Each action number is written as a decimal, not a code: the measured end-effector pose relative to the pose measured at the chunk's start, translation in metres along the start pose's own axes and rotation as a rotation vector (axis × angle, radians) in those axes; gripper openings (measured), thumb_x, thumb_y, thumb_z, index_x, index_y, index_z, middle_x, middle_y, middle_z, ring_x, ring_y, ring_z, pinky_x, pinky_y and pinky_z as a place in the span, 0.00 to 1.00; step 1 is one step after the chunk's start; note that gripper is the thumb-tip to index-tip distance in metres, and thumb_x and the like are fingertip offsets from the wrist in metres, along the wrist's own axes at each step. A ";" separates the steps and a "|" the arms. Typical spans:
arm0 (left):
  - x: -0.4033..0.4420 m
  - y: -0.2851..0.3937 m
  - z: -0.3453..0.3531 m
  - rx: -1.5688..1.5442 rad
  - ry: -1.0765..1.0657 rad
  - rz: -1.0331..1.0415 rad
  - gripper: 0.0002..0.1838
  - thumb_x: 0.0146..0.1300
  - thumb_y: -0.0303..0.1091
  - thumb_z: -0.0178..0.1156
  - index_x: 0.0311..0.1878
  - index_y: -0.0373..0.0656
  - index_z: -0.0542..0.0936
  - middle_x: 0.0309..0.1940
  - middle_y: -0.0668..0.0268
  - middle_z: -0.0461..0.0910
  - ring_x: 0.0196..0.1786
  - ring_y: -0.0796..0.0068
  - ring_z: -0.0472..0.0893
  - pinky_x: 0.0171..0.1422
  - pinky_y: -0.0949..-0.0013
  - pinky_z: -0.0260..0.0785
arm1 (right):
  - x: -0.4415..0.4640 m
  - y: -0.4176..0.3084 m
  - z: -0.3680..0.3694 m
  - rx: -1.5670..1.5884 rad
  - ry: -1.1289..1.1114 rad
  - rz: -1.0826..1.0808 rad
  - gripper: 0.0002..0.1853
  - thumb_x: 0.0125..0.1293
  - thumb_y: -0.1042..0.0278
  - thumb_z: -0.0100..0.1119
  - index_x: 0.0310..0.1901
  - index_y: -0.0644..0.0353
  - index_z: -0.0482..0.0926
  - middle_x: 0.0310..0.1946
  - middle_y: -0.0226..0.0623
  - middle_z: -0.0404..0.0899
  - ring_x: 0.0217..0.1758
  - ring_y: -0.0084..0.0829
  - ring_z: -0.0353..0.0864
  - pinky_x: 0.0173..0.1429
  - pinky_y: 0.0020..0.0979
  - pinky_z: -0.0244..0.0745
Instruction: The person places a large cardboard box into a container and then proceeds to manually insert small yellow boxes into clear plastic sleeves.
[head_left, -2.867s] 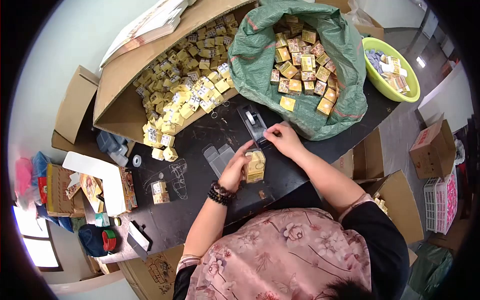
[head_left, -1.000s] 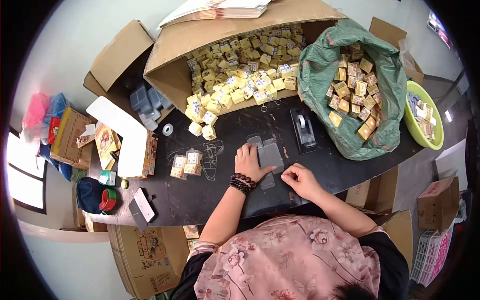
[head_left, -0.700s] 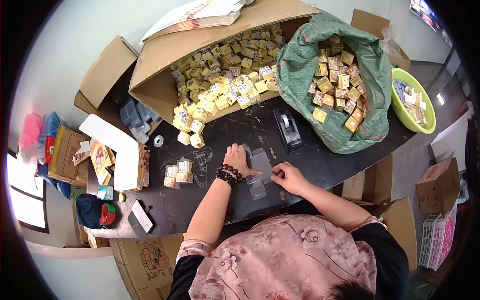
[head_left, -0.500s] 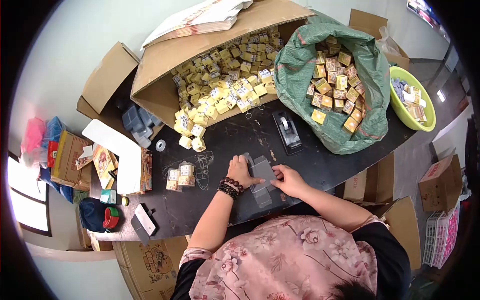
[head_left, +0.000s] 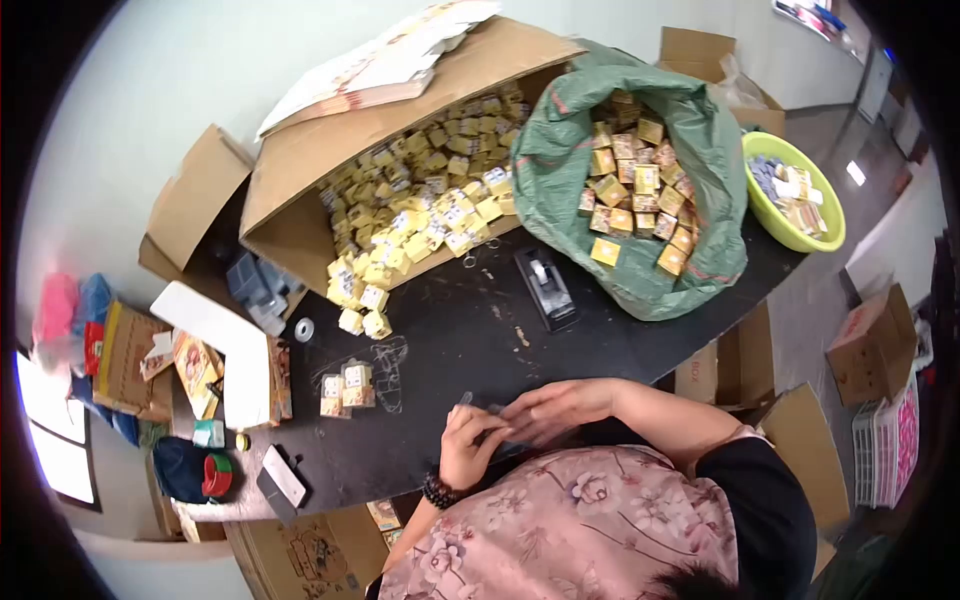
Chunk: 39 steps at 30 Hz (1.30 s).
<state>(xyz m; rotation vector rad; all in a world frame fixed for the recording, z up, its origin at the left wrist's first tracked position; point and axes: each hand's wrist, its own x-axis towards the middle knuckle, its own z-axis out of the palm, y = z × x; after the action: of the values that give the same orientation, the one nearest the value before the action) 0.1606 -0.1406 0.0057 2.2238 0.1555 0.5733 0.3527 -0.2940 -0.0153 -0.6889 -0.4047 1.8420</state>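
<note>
Plastic [head_left: 465, 399]: held at lower centre, mostly hidden
Left hand [head_left: 470, 443]: fingers curled, plastic pinched
Right hand [head_left: 565, 405]: fingers extended, grip cannot be told
Dispenser [head_left: 547, 293]: seen just right of centre

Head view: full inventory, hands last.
Table: one, black, centre
Open carton: one, brown, back
Cubes: many, yellow, in and before carton
Paper stack: one, white, atop carton
Sack: one, green, beside carton
Small boxes: many, yellow, in sack
Basin: one, lime, right
Tape dispenser: one, black, centre
Wrapped packs: two, yellowish, left
Tape roll: one, white, behind packs
Phone: one, white, front left
Cap: one, blue, far left
Other cartons: several, brown, both sides
Plastic: count unclear, clear, at left hand
Left hand: one, bare, front
Right hand: one, bare, beside it
</note>
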 end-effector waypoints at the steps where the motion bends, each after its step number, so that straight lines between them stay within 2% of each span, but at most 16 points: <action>1: -0.001 0.007 0.000 -0.012 -0.031 0.028 0.07 0.52 0.26 0.72 0.35 0.45 0.84 0.33 0.66 0.79 0.40 0.64 0.77 0.49 0.65 0.67 | 0.000 0.001 0.000 -0.010 -0.128 0.045 0.24 0.72 0.65 0.57 0.66 0.63 0.68 0.59 0.37 0.75 0.55 0.24 0.77 0.57 0.32 0.74; 5: 0.000 0.010 0.005 -0.096 -0.118 0.108 0.09 0.52 0.26 0.72 0.35 0.43 0.82 0.38 0.64 0.82 0.43 0.63 0.79 0.51 0.64 0.66 | 0.019 0.008 -0.024 -0.340 -0.404 0.140 0.36 0.67 0.67 0.64 0.72 0.66 0.59 0.65 0.42 0.70 0.65 0.27 0.69 0.65 0.32 0.67; 9: 0.004 0.020 -0.008 -0.002 -0.290 0.121 0.11 0.48 0.31 0.76 0.32 0.43 0.82 0.39 0.65 0.85 0.42 0.65 0.80 0.54 0.65 0.61 | 0.009 -0.011 -0.005 -0.763 0.004 -0.085 0.40 0.62 0.68 0.69 0.72 0.67 0.59 0.41 0.39 0.85 0.39 0.25 0.81 0.45 0.28 0.76; 12: -0.004 0.016 0.004 0.025 -0.241 0.044 0.08 0.50 0.32 0.75 0.29 0.43 0.84 0.38 0.65 0.86 0.37 0.68 0.81 0.53 0.67 0.60 | -0.006 -0.009 0.010 -1.099 0.170 -0.216 0.32 0.61 0.68 0.69 0.66 0.64 0.69 0.44 0.40 0.85 0.40 0.26 0.83 0.44 0.30 0.77; 15: -0.017 0.005 0.009 0.067 -0.312 -0.074 0.06 0.55 0.30 0.73 0.29 0.40 0.85 0.39 0.61 0.87 0.36 0.70 0.83 0.54 0.69 0.64 | -0.046 -0.058 0.019 -1.214 0.626 -0.887 0.15 0.65 0.70 0.65 0.53 0.61 0.80 0.42 0.40 0.83 0.37 0.29 0.83 0.42 0.31 0.78; 17: -0.037 -0.015 0.021 -0.365 -0.395 -0.521 0.06 0.60 0.30 0.71 0.31 0.37 0.86 0.41 0.59 0.87 0.41 0.72 0.84 0.56 0.72 0.70 | -0.066 -0.103 -0.027 -1.285 1.200 -0.971 0.09 0.64 0.75 0.61 0.46 0.63 0.79 0.40 0.40 0.80 0.38 0.33 0.82 0.42 0.35 0.78; 18: -0.047 -0.026 0.023 -0.524 -0.478 -0.650 0.08 0.67 0.27 0.63 0.46 0.34 0.84 0.48 0.56 0.85 0.49 0.74 0.82 0.59 0.74 0.72 | -0.073 -0.117 -0.061 -1.536 1.342 -0.849 0.12 0.60 0.75 0.62 0.46 0.62 0.78 0.42 0.43 0.78 0.45 0.42 0.81 0.49 0.39 0.77; 19: -0.046 -0.027 0.025 -0.524 -0.478 -0.650 0.08 0.67 0.27 0.63 0.46 0.34 0.84 0.48 0.56 0.85 0.49 0.74 0.82 0.59 0.74 0.72 | -0.074 -0.125 -0.090 -1.560 1.346 -0.578 0.18 0.57 0.72 0.66 0.50 0.61 0.76 0.46 0.46 0.76 0.53 0.50 0.77 0.56 0.43 0.75; 21: -0.040 -0.027 0.029 -0.797 -0.572 -0.825 0.17 0.71 0.23 0.56 0.62 0.30 0.74 0.55 0.57 0.81 0.54 0.76 0.79 0.62 0.73 0.70 | -0.058 -0.114 -0.161 -1.827 1.298 -0.581 0.24 0.54 0.69 0.69 0.53 0.60 0.74 0.50 0.48 0.75 0.56 0.51 0.77 0.59 0.43 0.74; 22: -0.037 -0.026 0.027 -0.798 -0.572 -0.822 0.17 0.71 0.23 0.56 0.62 0.30 0.74 0.55 0.57 0.81 0.54 0.76 0.79 0.62 0.73 0.70 | -0.054 -0.118 -0.188 -1.779 1.140 -0.503 0.28 0.53 0.68 0.70 0.56 0.59 0.72 0.54 0.48 0.74 0.58 0.50 0.76 0.61 0.43 0.74; 24: -0.029 -0.023 0.021 -1.015 -0.506 -0.833 0.22 0.72 0.20 0.53 0.68 0.28 0.65 0.58 0.58 0.79 0.58 0.77 0.77 0.64 0.74 0.68 | -0.065 -0.120 -0.161 -1.508 1.287 -0.503 0.29 0.54 0.67 0.71 0.57 0.59 0.72 0.57 0.49 0.73 0.59 0.48 0.75 0.60 0.41 0.74; 27: -0.018 -0.029 0.017 -0.854 -0.230 -0.650 0.21 0.70 0.20 0.55 0.66 0.30 0.68 0.54 0.61 0.81 0.55 0.78 0.78 0.63 0.75 0.68 | -0.074 -0.113 -0.106 -0.601 1.023 -0.989 0.23 0.62 0.73 0.64 0.58 0.60 0.72 0.53 0.35 0.74 0.56 0.28 0.75 0.59 0.29 0.72; 28: -0.009 -0.022 0.013 -0.793 -0.191 -0.596 0.21 0.70 0.21 0.55 0.65 0.30 0.68 0.53 0.59 0.81 0.55 0.74 0.79 0.64 0.70 0.69 | -0.085 -0.108 -0.069 -0.547 0.914 -1.087 0.23 0.64 0.77 0.60 0.61 0.60 0.71 0.51 0.29 0.71 0.55 0.22 0.73 0.59 0.27 0.70; 33: 0.051 0.032 0.001 -0.650 -0.123 -0.362 0.24 0.70 0.21 0.56 0.67 0.33 0.65 0.47 0.57 0.83 0.51 0.74 0.81 0.58 0.75 0.71 | -0.098 -0.079 0.026 -0.503 0.440 -0.858 0.31 0.64 0.81 0.59 0.68 0.59 0.62 0.50 0.33 0.70 0.56 0.22 0.74 0.58 0.25 0.72; 36: 0.061 0.048 0.003 -0.575 -0.084 -0.235 0.23 0.70 0.21 0.57 0.66 0.31 0.66 0.51 0.56 0.82 0.50 0.75 0.82 0.56 0.73 0.73 | -0.085 -0.066 0.045 -0.841 0.712 -0.616 0.30 0.64 0.79 0.64 0.66 0.58 0.62 0.52 0.37 0.73 0.53 0.23 0.76 0.54 0.27 0.75; 39: 0.056 0.049 0.001 -0.472 -0.057 -0.157 0.23 0.68 0.20 0.58 0.66 0.32 0.67 0.57 0.55 0.79 0.49 0.73 0.83 0.55 0.73 0.74 | -0.067 -0.056 0.038 -0.813 0.603 -0.639 0.24 0.67 0.76 0.63 0.62 0.59 0.67 0.52 0.34 0.73 0.56 0.23 0.75 0.55 0.27 0.76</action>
<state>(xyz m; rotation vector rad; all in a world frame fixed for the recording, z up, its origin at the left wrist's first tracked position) 0.2072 -0.1575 0.0615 1.7501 0.1468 0.4100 0.3872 -0.3344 0.0642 -1.4131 -0.8556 0.7619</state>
